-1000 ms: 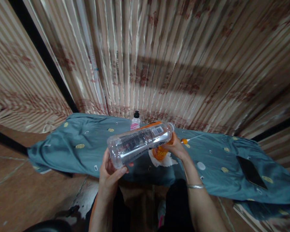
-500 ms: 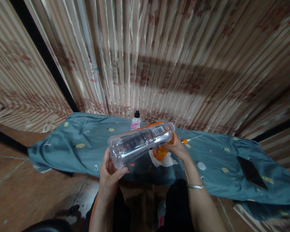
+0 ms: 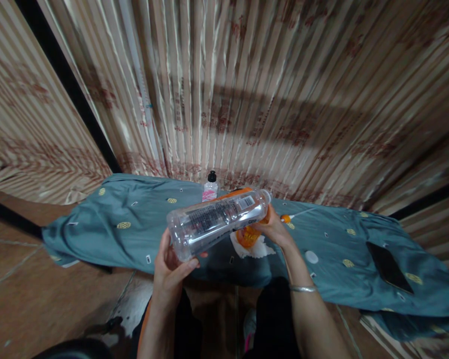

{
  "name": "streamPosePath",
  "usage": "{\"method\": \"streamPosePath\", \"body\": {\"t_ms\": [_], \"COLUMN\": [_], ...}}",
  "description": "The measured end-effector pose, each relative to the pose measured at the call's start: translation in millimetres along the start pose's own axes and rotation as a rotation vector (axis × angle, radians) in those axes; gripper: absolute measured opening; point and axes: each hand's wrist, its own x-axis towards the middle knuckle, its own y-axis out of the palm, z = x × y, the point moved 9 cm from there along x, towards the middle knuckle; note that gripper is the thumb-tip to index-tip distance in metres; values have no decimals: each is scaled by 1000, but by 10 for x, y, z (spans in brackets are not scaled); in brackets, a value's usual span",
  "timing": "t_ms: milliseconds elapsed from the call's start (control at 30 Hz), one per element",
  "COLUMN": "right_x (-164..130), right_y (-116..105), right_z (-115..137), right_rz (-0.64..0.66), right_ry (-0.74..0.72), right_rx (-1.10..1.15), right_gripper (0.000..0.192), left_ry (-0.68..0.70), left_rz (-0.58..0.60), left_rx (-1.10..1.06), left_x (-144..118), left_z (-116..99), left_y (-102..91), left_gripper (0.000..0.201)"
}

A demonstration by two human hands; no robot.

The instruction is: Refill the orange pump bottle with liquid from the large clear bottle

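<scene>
A clear plastic bottle (image 3: pixel 217 222) with a printed label lies tilted in the air, its base toward me and its neck pointing away to the right. My left hand (image 3: pixel 170 269) grips the bottle's base from below. My right hand (image 3: pixel 275 229) holds the neck end, over an orange object (image 3: pixel 247 237) that rests on a white cloth patch (image 3: pixel 256 249). The bottle's mouth is hidden behind my right hand. A silver bangle sits on my right wrist.
A teal patterned cloth (image 3: pixel 127 229) covers the low surface. On it stand a small bottle with a black cap (image 3: pixel 210 188), a white round cap (image 3: pixel 311 257), an orange-tipped thin stick (image 3: pixel 290 217) and a black phone (image 3: pixel 389 268). Striped curtains hang behind.
</scene>
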Motion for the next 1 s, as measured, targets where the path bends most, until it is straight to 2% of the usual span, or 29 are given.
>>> {"method": "streamPosePath", "body": {"t_ms": [700, 1000], "right_x": [-1, -12], "right_y": [18, 15], "right_z": [13, 19], "right_rz": [0, -1], "right_ry": [10, 10], "right_rx": [22, 17], "right_gripper": [90, 93], "left_ry": [-2, 17], "left_rz": [-3, -52], "left_rx": [-14, -51], "left_x": [-5, 8], "left_z": [2, 17], "left_y": [7, -17], "left_gripper": [80, 80]}}
